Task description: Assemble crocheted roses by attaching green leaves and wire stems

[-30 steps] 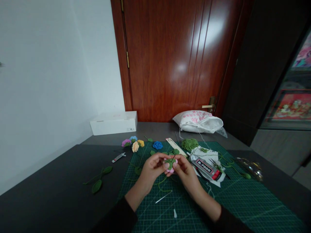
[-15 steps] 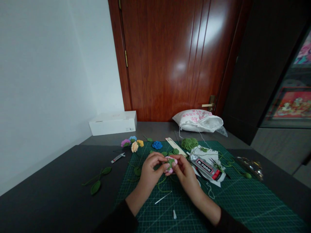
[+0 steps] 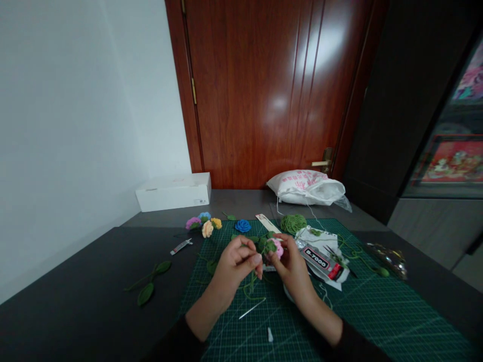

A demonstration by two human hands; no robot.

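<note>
My right hand (image 3: 292, 264) is closed around a pink crocheted flower (image 3: 278, 248), whose green base faces left. Just left of it, my left hand (image 3: 236, 266) is pinched, thumb against fingers; whatever lies between the fingertips is too small to make out. Green crocheted leaves (image 3: 262, 244) lie behind the flower, partly covered by the hands. Loose green yarn trails on the green cutting mat (image 3: 302, 332) under my left hand. In front of the hands rest a thin metal needle or hook (image 3: 252, 308) and a small white cap (image 3: 269, 335).
At the back left are several crocheted flowers (image 3: 207, 229), a blue rose (image 3: 242, 225) and a small glue tube (image 3: 181, 247). A leaf sprig (image 3: 145, 293) lies left. To the right are green yarn (image 3: 293, 223) and a B-7000 packet (image 3: 320, 262). Behind stand a white box (image 3: 173, 193) and a white bag (image 3: 305, 186).
My hands have moved apart. The left has come off the flower, moving slightly left and down. My right hand now holds the flower alone, turned and shifted right.
</note>
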